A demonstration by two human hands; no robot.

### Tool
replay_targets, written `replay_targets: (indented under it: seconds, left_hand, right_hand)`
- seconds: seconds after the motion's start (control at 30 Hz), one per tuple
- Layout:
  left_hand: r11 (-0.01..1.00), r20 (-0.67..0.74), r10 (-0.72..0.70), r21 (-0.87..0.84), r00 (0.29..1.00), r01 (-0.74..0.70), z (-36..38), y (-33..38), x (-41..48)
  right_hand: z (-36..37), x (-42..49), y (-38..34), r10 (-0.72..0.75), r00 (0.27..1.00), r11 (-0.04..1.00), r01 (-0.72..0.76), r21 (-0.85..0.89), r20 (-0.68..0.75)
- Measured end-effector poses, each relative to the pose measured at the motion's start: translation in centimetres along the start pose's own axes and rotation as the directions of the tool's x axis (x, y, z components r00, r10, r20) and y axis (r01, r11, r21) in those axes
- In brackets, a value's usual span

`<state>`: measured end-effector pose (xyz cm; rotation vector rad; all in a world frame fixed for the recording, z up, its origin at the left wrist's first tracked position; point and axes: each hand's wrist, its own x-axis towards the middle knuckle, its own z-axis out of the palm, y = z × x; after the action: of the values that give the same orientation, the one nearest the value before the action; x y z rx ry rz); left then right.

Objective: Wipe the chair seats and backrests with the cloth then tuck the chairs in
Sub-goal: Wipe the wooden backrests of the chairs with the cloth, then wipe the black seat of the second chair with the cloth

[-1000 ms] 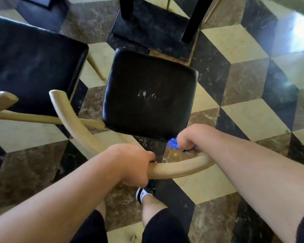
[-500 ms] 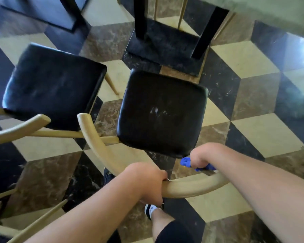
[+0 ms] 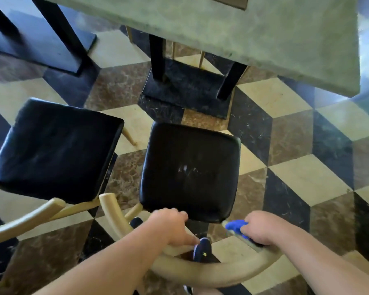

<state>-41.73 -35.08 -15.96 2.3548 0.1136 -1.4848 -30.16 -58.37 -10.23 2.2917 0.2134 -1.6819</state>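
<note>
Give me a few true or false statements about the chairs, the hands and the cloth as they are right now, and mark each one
1. Both hands are on the curved wooden backrest of the nearer chair. True: left hand, right hand.
2. The blue cloth is in the left hand. False: it is bunched under the right hand, against the backrest.
3. The nearer chair's black seat is fully under the green tabletop. False: the whole seat shows, short of the table edge.
4. A second black-seated chair stands to the left. True.
5. The floor is plain grey carpet. False: it is patterned in cream, brown and black tiles.
</note>
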Motion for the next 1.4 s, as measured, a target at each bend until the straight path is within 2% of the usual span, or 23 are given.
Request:
replay_targets:
  seconds: [0.13, 0.23, 0.47, 0.53, 0.6, 0.73, 0.87, 1.0, 1.1, 1.27, 1.4]
  left_hand:
    - [0.993, -0.192, -0.116, -0.043, 0.975, 0.109, -0.8, -3.1, 4.7]
    - [0.978, -0.262, -0.205, -0.096, 0.943, 0.186, -1.4, -4.9, 8.4]
    - [0.928, -0.403, -0.372, -0.155, 0.836, 0.339, -2.9, -9.0, 16.6]
    - [0.93, -0.41, -0.366, -0.152, 0.835, 0.333, -1.9, -9.9, 18.7]
    - [0.939, -0.432, -0.345, -0.16, 0.834, 0.306, -0.1, -10.1, 20.3]
    - [0.944, -0.607, -0.323, -0.158, 0.726, 0.289, 3.4, -10.0, 22.7]
    - [0.951, -0.692, -0.307, -0.193, 0.653, 0.243, 4.4, -10.7, 24.2]
    - [0.958, -0.713, -0.286, -0.195, 0.64, 0.211, 4.7, -11.0, 24.7]
    - [0.963, -0.727, -0.267, -0.185, 0.632, 0.194, 4.8, -11.2, 24.9]
    - [0.968, -0.735, -0.252, -0.184, 0.63, 0.173, 5.0, -11.8, 25.1]
    - [0.966, -0.75, -0.259, -0.186, 0.609, 0.181, 4.9, -11.9, 25.1]
  right_hand:
    - [-1.3, 3.5, 0.0, -0.011, 0.983, 0.957, 0.064, 0.283, -0.185]
    - [-2.6, 7.7, -0.6, 0.011, 0.948, 0.857, 0.155, 0.491, -0.319]
    - [-7.1, 17.2, -3.2, 0.119, 0.773, 0.681, 0.393, 0.617, -0.623]
    - [-7.8, 19.5, -4.0, 0.123, 0.722, 0.665, 0.45, 0.596, -0.681]
    - [-8.2, 21.3, -5.0, 0.112, 0.705, 0.679, 0.46, 0.572, -0.7]
    - [-7.9, 24.9, -7.2, 0.038, 0.676, 0.747, 0.47, 0.47, -0.736]
    - [-8.3, 27.4, -11.2, 0.149, 0.606, 0.797, 0.394, 0.458, -0.782]
    - [-10.2, 29.3, -17.5, 0.155, 0.521, 0.858, 0.351, 0.376, -0.839]
    - [-12.4, 30.0, -23.4, 0.06, 0.473, 0.833, 0.461, 0.305, -0.879]
    - [-14.3, 30.4, -32.7, -0.278, 0.309, 0.814, 0.578, -0.053, -0.91]
    - [-14.2, 30.8, -32.8, -0.444, 0.262, 0.769, 0.602, -0.214, -0.857]
